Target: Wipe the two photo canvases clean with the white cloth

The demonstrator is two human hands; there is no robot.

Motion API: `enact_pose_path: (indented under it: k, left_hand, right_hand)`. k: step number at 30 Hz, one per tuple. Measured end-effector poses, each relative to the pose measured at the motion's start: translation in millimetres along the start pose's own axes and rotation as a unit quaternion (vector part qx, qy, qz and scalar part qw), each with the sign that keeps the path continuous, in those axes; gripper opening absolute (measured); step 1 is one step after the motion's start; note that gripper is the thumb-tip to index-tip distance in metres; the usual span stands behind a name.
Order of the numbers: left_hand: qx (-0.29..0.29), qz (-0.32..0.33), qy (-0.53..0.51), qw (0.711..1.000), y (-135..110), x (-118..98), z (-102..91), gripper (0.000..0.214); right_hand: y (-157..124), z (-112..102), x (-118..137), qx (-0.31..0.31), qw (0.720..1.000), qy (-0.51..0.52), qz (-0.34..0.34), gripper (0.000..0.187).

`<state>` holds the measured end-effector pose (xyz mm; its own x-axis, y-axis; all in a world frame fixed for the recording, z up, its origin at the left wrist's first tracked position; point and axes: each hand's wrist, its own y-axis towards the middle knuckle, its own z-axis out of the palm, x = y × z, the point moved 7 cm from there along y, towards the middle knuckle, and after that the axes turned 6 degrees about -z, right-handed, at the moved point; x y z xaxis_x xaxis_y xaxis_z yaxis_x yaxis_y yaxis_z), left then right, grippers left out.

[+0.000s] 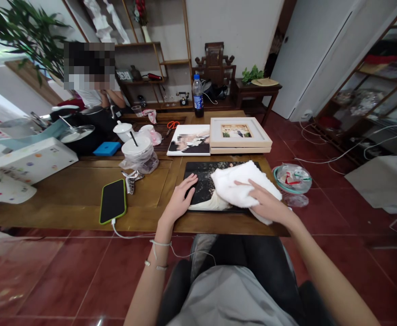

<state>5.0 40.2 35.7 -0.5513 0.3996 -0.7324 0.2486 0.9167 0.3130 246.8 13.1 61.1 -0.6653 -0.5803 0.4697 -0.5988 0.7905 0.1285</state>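
A dark photo panel [202,181] with a pale dress-like shape along its lower part lies flat near the table's front edge. My left hand [181,195] rests on the panel's left edge, fingers stretched out and holding nothing. A white towel [234,181] covers much of the panel's right side and hangs over its right and front edges. On top of the towel is my right hand [264,201], gripping it against the panel; the fingertips partly sink into the cloth. Light specks show on the panel's dark surface.
Behind the panel lie stacked white frames [262,131] and a photo print [188,140]. A cola bottle [198,97] stands farther back. Left are a charging phone [113,201] and a lidded cup [137,147]. A bin [291,179] sits right; a person [93,86] sits across.
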Motion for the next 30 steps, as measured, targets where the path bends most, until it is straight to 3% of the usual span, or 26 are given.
enact_pose_path:
  k: [5, 9, 12, 16, 22, 25, 30]
  left_hand:
    - [-0.003, 0.001, -0.003, 1.0, 1, -1, -1.2, 0.035]
    - [-0.005, 0.003, -0.002, 1.0, 1, -1, -0.8, 0.035]
    - [-0.009, 0.001, 0.002, 1.0, 0, -1, -0.1, 0.035]
    - [-0.008, -0.002, 0.005, 1.0, 0, 0, 1.1, 0.035]
    - [-0.003, -0.011, 0.009, 1.0, 0, 0, 1.2, 0.035]
    - [-0.002, -0.013, 0.009, 1.0, 0, -1, 0.4, 0.035]
    - [-0.002, -0.011, 0.003, 1.0, 0, -3, -0.5, 0.036]
  right_hand:
    - [58, -8, -29, -0.059, 0.998, -0.035, 0.003, 0.041]
    - [74, -7, -35, -0.062, 0.996, -0.058, -0.017, 0.042]
    - [64, -3, -23, -0.079, 0.993, -0.074, -0.047, 0.044]
    - [31, 6, 11, -0.08, 0.991, -0.066, -0.086, 0.043]
    - [-22, 13, 64, 0.01, 0.992, -0.018, -0.128, 0.05]
    - [-33, 9, 65, 0.031, 0.991, 0.017, -0.132, 0.057]
    - [-16, 6, 30, 0.039, 0.994, 0.049, -0.086, 0.052]
